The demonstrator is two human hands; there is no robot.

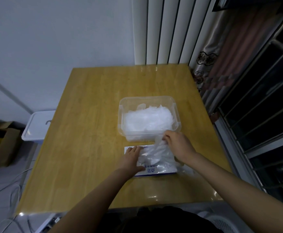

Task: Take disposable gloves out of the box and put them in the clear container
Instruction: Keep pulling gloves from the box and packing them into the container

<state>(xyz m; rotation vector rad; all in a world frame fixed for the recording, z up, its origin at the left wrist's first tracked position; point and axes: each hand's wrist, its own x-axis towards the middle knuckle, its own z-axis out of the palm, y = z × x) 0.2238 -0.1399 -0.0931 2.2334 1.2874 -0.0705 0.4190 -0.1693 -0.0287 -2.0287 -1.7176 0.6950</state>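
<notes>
Wooden table (87,132), head view. Clear container (121,115) sat mid-table, with a heap of gloves (147,118) inside. Glove box (154,172) lay flat just in front of it. My left hand (130,158) pressed on the box, fingers straight. My right hand (177,145) pinched a clump of gloves (154,153) over the box.

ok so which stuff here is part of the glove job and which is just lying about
Job: flat white-and-blue glove box, left hand pressing it, thin clear glove pinched by right hand, clear plastic container of piled gloves.
Lying about: white lidded plastic bin, brown cardboard boxes.
</notes>
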